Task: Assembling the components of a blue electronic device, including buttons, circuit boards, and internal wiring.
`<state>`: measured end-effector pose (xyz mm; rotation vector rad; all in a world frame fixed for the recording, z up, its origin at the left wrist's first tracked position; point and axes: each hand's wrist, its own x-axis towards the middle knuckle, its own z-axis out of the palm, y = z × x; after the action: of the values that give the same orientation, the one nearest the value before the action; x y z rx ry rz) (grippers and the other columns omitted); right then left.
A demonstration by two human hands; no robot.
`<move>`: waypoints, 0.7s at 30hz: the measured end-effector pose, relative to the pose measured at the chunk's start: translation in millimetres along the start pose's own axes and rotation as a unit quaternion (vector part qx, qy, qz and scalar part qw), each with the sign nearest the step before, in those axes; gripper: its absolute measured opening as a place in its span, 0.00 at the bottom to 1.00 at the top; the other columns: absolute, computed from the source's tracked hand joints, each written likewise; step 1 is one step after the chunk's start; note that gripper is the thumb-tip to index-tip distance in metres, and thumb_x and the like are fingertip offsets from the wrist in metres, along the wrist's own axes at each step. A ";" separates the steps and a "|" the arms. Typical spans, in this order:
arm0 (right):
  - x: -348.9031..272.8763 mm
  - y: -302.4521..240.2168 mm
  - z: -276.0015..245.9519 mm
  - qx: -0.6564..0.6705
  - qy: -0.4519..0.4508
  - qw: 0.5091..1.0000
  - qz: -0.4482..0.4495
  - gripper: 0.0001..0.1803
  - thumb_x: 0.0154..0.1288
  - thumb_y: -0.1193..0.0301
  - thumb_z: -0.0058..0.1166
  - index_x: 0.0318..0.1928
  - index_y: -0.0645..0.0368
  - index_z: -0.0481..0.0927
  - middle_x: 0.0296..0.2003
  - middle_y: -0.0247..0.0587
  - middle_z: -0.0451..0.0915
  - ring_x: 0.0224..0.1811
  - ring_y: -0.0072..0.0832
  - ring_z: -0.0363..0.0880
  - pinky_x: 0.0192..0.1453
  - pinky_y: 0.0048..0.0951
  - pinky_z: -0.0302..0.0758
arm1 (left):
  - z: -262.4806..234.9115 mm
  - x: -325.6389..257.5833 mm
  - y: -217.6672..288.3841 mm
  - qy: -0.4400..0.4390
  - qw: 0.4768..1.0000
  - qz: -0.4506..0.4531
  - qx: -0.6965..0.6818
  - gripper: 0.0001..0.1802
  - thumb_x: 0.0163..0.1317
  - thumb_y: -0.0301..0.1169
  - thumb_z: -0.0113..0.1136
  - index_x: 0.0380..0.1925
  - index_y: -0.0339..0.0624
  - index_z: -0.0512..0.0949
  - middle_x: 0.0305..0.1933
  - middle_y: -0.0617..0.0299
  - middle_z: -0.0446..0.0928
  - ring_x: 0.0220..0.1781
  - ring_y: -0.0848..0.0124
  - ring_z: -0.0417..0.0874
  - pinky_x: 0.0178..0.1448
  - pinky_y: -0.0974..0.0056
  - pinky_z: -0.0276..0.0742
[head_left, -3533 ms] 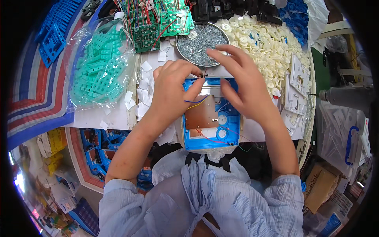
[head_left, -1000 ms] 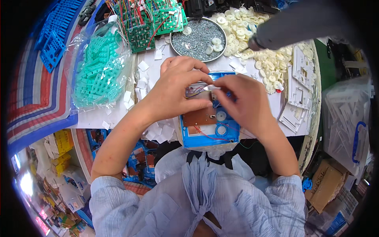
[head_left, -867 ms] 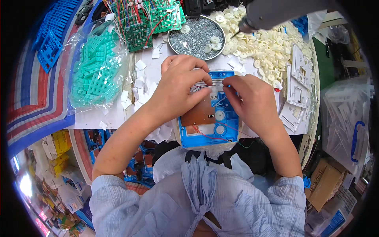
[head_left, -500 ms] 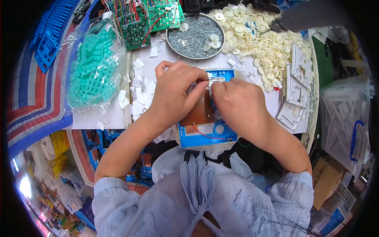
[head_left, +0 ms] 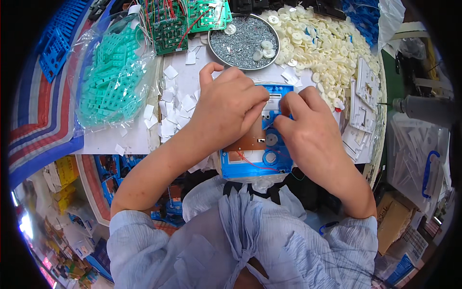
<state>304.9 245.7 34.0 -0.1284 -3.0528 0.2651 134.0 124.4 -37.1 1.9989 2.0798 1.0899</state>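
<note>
A blue plastic casing [head_left: 231,169] lies at the table's near edge, a brown circuit board [head_left: 248,140] inside it. A thin red wire [head_left: 257,165] crosses its near end, beside a blue ring [head_left: 270,157] and a pale disc [head_left: 272,139]. My left hand [head_left: 231,103] rests over the casing's left side, thumb and forefinger pinched together; what they hold is hidden. My right hand [head_left: 310,125] is over the right side with bent fingers. Its thumb tip meets a small blue piece [head_left: 269,120]; whether the fingers grip it is unclear.
Beyond the casing stand a round tray of screws [head_left: 243,43], a heap of cream discs [head_left: 322,48] and wired green circuit boards [head_left: 171,33]. White paper squares [head_left: 168,108] and a bag of turquoise parts [head_left: 113,82] lie left. A grey powered screwdriver [head_left: 426,111] hangs right, by white panels [head_left: 362,111].
The grey screwdriver has swung from the upper right down to the right side. My right hand has gone from a tight fist to looser, bent fingers. My left hand keeps its pinch.
</note>
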 end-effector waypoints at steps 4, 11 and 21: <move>-5.2 5.1 13.6 0.116 0.020 0.992 -0.034 0.08 0.53 0.75 0.61 0.36 0.59 0.81 0.35 0.42 0.77 0.42 0.40 0.76 0.50 0.38 0.77 | -5.8 2.6 -1.6 -0.044 0.998 0.042 0.010 0.05 0.58 0.30 0.70 0.35 0.50 0.84 0.36 0.68 0.79 0.49 0.64 0.79 0.67 0.45 0.58; -15.0 6.8 39.5 0.167 0.081 0.982 -0.012 0.12 0.51 0.78 0.64 0.37 0.60 0.79 0.34 0.41 0.79 0.41 0.41 0.77 0.46 0.38 0.78 | -8.1 7.6 -3.1 -0.093 0.994 0.049 0.017 0.04 0.57 0.29 0.69 0.31 0.49 0.82 0.35 0.67 0.77 0.50 0.63 0.79 0.70 0.42 0.58; -7.8 15.1 64.4 0.183 0.171 0.966 0.062 0.08 0.57 0.76 0.69 0.36 0.59 0.82 0.46 0.41 0.79 0.49 0.44 0.71 0.53 0.41 0.73 | -9.9 17.6 -3.3 -0.134 0.990 0.045 0.021 0.02 0.58 0.28 0.67 0.30 0.47 0.82 0.34 0.63 0.78 0.49 0.61 0.79 0.70 0.40 0.61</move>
<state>308.6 249.0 -32.4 -0.3077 -2.6049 0.7240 123.4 136.0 -24.0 2.1403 1.9078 0.7450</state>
